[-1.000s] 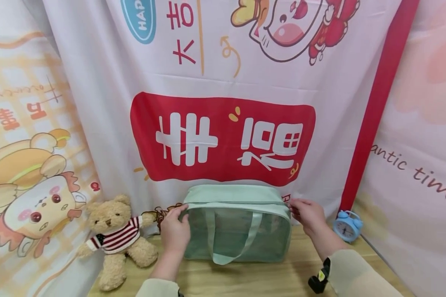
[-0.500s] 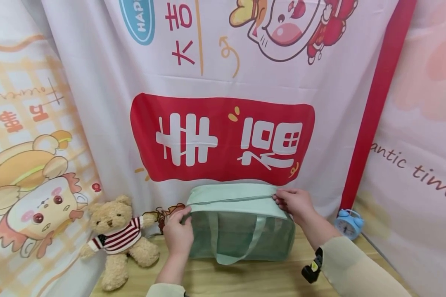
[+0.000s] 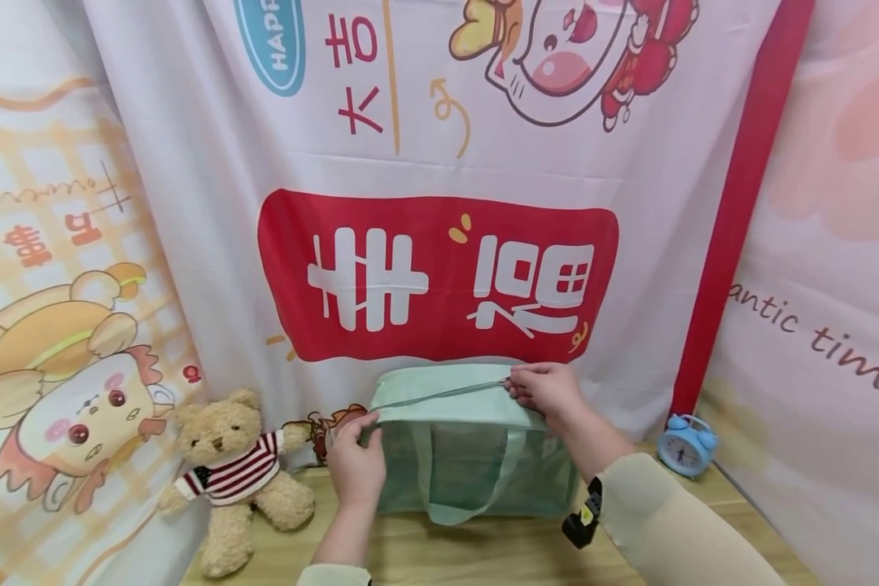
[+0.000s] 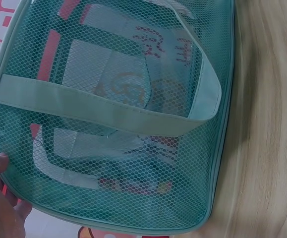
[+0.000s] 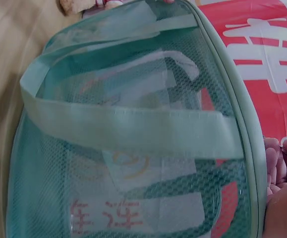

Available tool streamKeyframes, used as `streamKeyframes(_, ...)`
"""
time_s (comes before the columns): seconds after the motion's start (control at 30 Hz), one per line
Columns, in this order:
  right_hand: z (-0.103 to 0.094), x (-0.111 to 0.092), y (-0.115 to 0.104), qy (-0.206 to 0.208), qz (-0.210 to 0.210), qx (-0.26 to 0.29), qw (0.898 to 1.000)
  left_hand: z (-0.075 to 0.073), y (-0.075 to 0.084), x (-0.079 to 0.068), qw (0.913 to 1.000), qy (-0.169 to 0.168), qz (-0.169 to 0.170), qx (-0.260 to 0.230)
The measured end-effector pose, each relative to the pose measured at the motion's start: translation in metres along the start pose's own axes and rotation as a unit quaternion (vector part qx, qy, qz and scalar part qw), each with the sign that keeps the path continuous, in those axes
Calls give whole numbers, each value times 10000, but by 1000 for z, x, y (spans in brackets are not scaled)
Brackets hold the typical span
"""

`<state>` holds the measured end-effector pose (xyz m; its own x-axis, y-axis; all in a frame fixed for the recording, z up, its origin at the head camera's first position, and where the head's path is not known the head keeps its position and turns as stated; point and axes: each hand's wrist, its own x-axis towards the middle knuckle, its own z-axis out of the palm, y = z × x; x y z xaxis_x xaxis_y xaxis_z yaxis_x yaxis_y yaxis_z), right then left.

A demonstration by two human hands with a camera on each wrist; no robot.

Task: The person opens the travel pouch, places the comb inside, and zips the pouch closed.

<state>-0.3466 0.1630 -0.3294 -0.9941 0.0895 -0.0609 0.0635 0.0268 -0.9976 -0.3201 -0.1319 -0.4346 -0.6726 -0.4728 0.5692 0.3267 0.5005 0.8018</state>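
Observation:
A mint-green mesh zip bag (image 3: 465, 460) with a strap handle (image 3: 511, 468) stands on the table in the head view. My left hand (image 3: 356, 464) pinches its upper left corner, thumb in front and fingers around the edge. Along the top, the zipper (image 3: 439, 395) runs slanting from that corner to my right hand (image 3: 549, 395). In the right wrist view, thumb and finger pinch the small dark zipper pull (image 5: 283, 149). Through the mesh (image 4: 133, 198) the left wrist view shows a clear layer and blurred printed shapes.
A teddy bear (image 3: 227, 480) in a striped shirt sits left of the bag on the wooden table (image 3: 483, 557). A blue alarm clock (image 3: 687, 445) stands at the right. Printed cloth (image 3: 439, 175) hangs close behind, with more cloth on both sides.
My right hand has drawn the zipper pull leftward from the bag's right end toward the middle of the top. My left hand stays at the left corner, shifting slightly right with the bag.

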Motion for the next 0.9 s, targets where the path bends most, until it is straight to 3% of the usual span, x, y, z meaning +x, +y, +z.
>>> streamKeyframes(0.37,46,-2,-4,-281,-89,65,9995,-2,1,-6,9967,166,-458,-641)
streamKeyframes(0.47,54,-1,-4,-283,-119,105,9995,-1,1,-8,9953,101,-538,-801)
streamKeyframes(0.63,66,-5,-3,-279,-66,21,9996,-7,1,-14,9881,-43,-950,-1211)
streamKeyframes(0.9,96,-8,-3,-522,-216,-6,9984,-11,1,-16,9874,-154,-1070,-1156)
